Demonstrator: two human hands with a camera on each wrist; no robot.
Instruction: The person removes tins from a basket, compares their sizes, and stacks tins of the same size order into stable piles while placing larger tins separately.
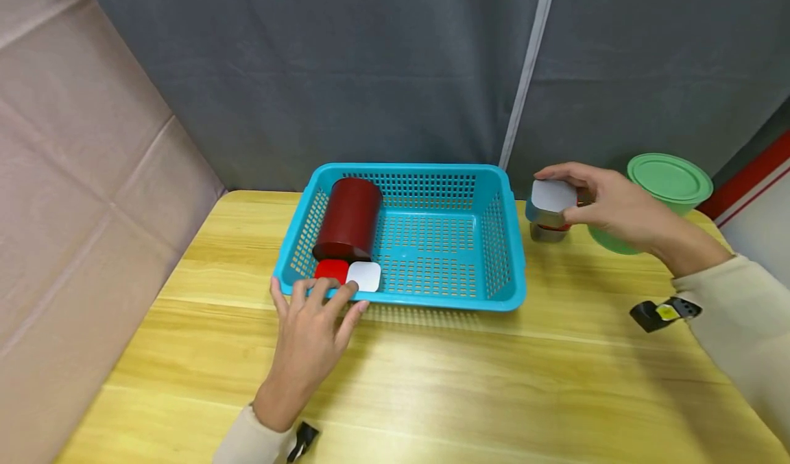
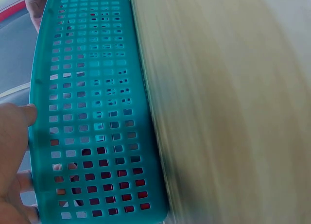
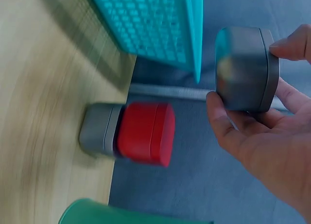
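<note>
Here, 1 container [image 1: 553, 195] sits in the right hand [image 1: 622, 208].

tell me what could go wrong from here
The grey tin could slip from the right hand, which pinches it in mid-air. The stacked red tin, resting on a lower grey tin, might topple if bumped. The dark red canister lies on its side in the basket and may roll.

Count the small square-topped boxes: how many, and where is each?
5: red-topped box and white-topped box, near-left in the basket; held grey box, in the right grip; stacked red box, on the lower grey box beside the basket. Others may be hidden.
</note>
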